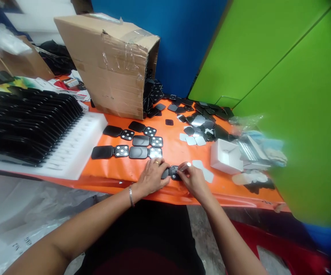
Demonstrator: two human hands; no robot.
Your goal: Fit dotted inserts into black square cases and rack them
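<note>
My left hand (153, 176) lies on the orange table (176, 152) near its front edge, fingers curled over the left half of a small black hinged case (173, 172) and pressing it down. My right hand (194, 179) is closed in a pinch at the right half of that case, with a small pale round piece (188, 164) at its fingertips. Just beyond my hands, several open black cases (131, 143) with white dots lie in rows.
A tipped cardboard box (110, 61) spills black cases at the back. A white foam rack (76, 149) of black panels stands at left. A heap of black parts and silver mirror pieces (205, 122), a small white box (226, 156) and plastic bags lie at right.
</note>
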